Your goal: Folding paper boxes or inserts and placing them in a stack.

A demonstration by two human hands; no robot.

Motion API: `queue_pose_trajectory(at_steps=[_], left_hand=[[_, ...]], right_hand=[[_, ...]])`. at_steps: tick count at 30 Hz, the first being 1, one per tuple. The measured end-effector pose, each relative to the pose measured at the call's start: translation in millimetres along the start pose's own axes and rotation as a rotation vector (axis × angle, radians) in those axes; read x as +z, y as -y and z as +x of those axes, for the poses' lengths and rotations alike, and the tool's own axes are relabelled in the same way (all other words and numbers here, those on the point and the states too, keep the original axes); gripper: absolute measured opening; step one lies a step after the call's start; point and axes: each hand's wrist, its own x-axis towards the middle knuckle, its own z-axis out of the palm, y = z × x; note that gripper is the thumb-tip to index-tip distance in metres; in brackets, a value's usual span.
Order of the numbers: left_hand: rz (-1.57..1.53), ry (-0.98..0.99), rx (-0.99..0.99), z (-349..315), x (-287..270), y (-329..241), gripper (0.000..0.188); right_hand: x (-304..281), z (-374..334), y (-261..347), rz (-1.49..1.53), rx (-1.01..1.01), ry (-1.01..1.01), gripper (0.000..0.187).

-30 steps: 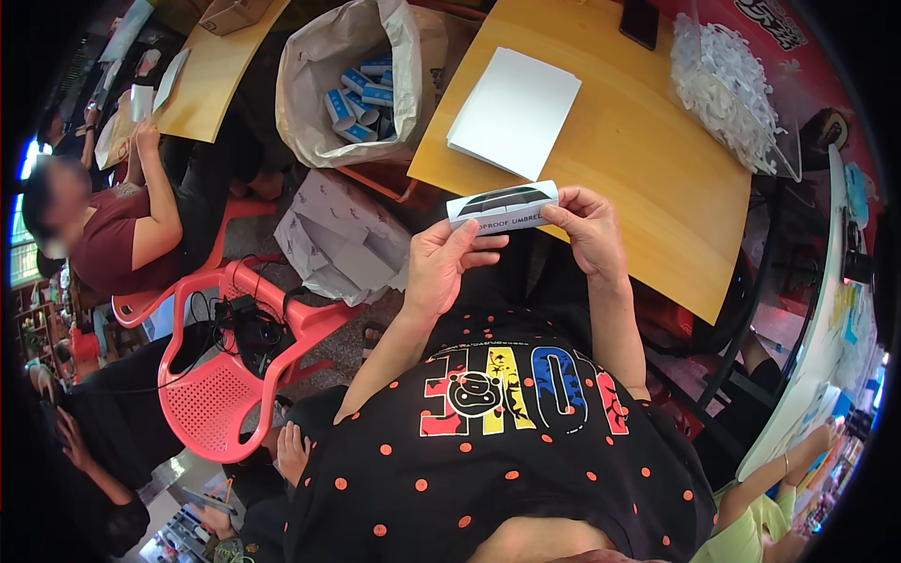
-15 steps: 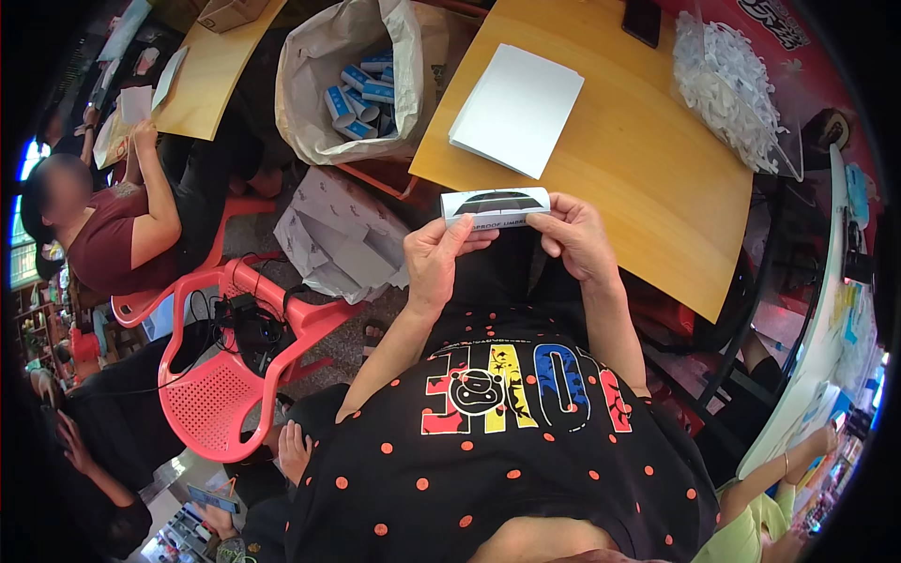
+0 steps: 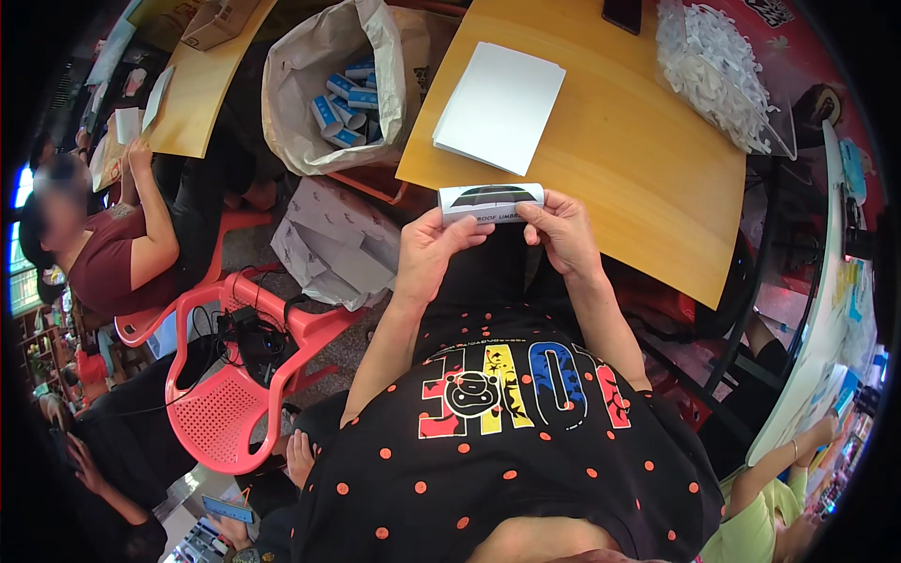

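On the yellow worktop point(image 3: 638, 188), white sheets point(image 3: 502, 108) are stacked toward its left side. By the near edge a rolled printed sleeve point(image 3: 488, 199) is held — long axis running side to side, one end pinched by the left hand point(image 3: 432, 251), the other by the right hand point(image 3: 565, 237), neither being nearer. Whether it is closed underneath cannot quite be told.

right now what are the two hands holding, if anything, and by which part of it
A curled white printed card: the left hand grips its left end, the right hand its right end, thumbs toward the wearer.
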Motion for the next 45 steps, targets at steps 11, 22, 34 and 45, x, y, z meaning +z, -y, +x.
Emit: queue_pose_trajectory(at_steps=[11, 22, 34, 45], left_hand=[[0.084, -0.014, 0.046, 2, 0, -7, 0.025], [0.272, -0.036, 0.235, -5, 7, -15, 0.021], [0.49, -0.092, 0.393, -18, 24, -21, 0.021], [0.508, -0.167, 0.503, -16, 25, -19, 0.017]], right_hand=[[10, -7, 13, -0.063, 0.003, -0.039, 0.018], [13, -21, 35, -1.085, -0.662, -0.107, 0.019], [12, -12, 40, -1.249, -0.904, 0.093, 0.016], [17, -6, 37, -1.242, -0.882, 0.099, 0.015]])
